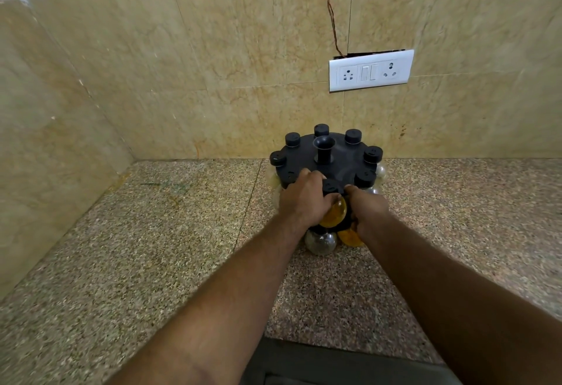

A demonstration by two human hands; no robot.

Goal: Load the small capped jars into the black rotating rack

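Observation:
The black rotating rack (340, 161) stands on the granite counter against the back wall, with a black knob handle (324, 149) at its centre. Several black-capped jars hang around its top rim. My left hand (302, 199) grips the rack's front edge and touches a jar of yellow contents (336, 213) with a black cap (331, 187) at the front slot. My right hand (366, 211) holds the same jar from the right side. Below, on a lower tier, sit a clear jar (320, 241) and another yellow jar (349, 238).
The speckled granite counter (152, 248) runs left and right of the rack. Beige tiled walls (213, 65) close off the back and left side. A white switch and socket plate (371, 71) with a thin wire above it is on the back wall.

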